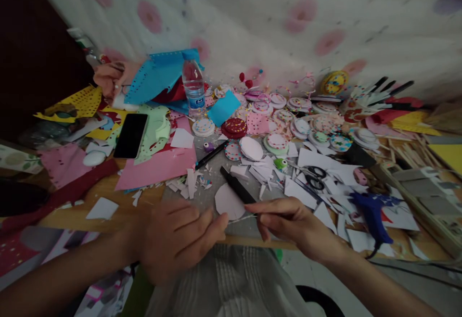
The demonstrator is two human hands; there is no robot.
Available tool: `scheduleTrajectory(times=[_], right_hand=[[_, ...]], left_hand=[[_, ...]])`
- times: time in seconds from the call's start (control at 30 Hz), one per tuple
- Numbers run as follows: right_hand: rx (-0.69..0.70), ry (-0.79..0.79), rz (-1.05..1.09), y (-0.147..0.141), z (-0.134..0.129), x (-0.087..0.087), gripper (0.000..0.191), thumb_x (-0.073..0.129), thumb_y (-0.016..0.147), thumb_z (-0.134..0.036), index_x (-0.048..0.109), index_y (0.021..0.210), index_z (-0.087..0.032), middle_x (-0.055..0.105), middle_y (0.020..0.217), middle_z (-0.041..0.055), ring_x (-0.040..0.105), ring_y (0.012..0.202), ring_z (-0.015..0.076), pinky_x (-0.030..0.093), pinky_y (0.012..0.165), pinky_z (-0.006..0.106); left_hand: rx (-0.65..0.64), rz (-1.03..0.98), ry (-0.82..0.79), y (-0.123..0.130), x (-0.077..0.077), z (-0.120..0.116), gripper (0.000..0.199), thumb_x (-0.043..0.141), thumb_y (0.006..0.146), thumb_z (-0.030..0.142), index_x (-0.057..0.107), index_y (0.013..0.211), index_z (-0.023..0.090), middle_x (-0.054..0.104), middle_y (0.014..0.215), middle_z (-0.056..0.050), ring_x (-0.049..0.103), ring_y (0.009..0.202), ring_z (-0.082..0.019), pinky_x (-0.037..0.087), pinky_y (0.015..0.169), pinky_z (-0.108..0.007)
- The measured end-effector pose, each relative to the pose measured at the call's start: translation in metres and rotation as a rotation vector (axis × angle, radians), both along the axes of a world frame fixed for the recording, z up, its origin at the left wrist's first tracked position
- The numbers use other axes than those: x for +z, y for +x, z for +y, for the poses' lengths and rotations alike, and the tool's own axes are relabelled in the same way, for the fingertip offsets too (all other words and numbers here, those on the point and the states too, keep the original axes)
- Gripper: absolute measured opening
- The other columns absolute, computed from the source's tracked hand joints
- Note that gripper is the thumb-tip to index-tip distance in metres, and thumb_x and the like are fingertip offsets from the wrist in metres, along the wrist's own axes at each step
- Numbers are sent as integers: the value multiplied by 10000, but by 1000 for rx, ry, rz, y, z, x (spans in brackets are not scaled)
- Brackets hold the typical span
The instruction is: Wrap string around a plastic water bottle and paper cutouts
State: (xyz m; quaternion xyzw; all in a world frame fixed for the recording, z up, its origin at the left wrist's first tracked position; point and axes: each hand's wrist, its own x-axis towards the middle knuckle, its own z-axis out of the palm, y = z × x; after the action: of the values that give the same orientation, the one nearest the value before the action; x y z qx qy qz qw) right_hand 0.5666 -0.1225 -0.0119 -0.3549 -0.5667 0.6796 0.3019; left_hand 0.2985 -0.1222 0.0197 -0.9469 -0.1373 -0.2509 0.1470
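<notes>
At the table's front edge, a white paper disc (pixel 228 202) lies on the grey mat, with a black marker (pixel 236 185) slanting over its upper right side. My right hand (pixel 288 216) pinches a thin white strip (pixel 243 219) at the disc's lower right; its fingertips touch the marker's near end. Blurred by motion, my left hand (pixel 182 235) is left of the disc, its fingertips near the strip's left end. Whether it holds anything is too blurred to tell. Small paper offcuts (pixel 191 182) are scattered beyond my left hand.
A water bottle (pixel 194 88) stands behind decorated paper discs (pixel 234 128). A phone (pixel 131 135) rests on coloured sheets at left. Scissors (pixel 314 177), a blue glue gun (pixel 371 216), white scraps and a cup of pens (pixel 355 110) are at right.
</notes>
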Motion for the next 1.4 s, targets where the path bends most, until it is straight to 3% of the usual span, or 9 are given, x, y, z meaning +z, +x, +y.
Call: scheduleTrajectory(times=[0.1,0.2,0.37,0.43,0.53,0.7,0.9,1.2,1.4], right_hand=[[-11,421,-34,4,-4,9,242,517,976,-256,712,1119,-253,667,673,-4,592,570,87,433,496,190],[59,1009,-289,11,-11,22,283,449,992,-169,678,1157,-197,701,750,19,591,554,98,429,473,223],[224,1592,-760,17,-25,35,242,548,914,-101,685,1108,-143,736,794,19,536,499,116,324,378,310],[240,1632,-787,19,-23,35,235,565,901,-94,684,1098,-144,732,789,21,530,499,116,303,377,317],[308,1445,-673,25,-10,33,322,468,953,-99,588,1244,-167,705,787,26,548,539,125,344,439,285],[191,356,-501,27,5,25,215,436,993,-295,558,1127,-180,633,788,17,551,651,116,409,545,217],[286,-299,-196,15,6,8,347,521,949,-453,678,1130,-202,612,714,-7,392,526,64,287,480,189],[35,99,113,10,-10,-1,270,539,973,-271,670,1198,-346,524,588,-51,471,501,57,357,490,184],[118,1164,-415,22,-14,23,312,423,999,-156,642,1216,-202,633,703,8,514,522,101,361,465,254]], left_hand=[[92,-274,-426,6,1,-1,178,521,949,185,690,995,149,745,712,-13,646,611,-106,511,581,-224],[165,-496,-1249,13,-4,-4,271,487,966,290,719,897,167,691,560,-8,586,484,-98,439,466,-197],[143,-413,-2230,13,-17,-3,389,531,912,433,737,831,113,594,471,-9,241,348,-44,157,343,-185],[149,-377,-2132,10,-16,-1,388,494,936,402,735,858,109,605,479,-13,263,350,-51,196,347,-187],[176,-334,-1411,3,-6,0,304,444,970,267,718,942,138,693,591,-31,529,477,-98,405,458,-199],[3,198,-138,-8,12,-2,341,384,941,146,624,1179,98,748,967,-118,660,808,-196,511,687,-327],[-76,397,233,-3,24,-5,359,395,954,247,662,1170,143,719,1087,-122,628,883,-219,461,607,-324],[22,-112,-293,-2,7,-2,264,436,966,130,657,1110,117,772,947,-52,659,724,-128,481,665,-266],[195,-522,-1726,10,-1,-4,244,595,896,344,756,872,161,734,609,-48,551,464,-99,379,459,-207]])
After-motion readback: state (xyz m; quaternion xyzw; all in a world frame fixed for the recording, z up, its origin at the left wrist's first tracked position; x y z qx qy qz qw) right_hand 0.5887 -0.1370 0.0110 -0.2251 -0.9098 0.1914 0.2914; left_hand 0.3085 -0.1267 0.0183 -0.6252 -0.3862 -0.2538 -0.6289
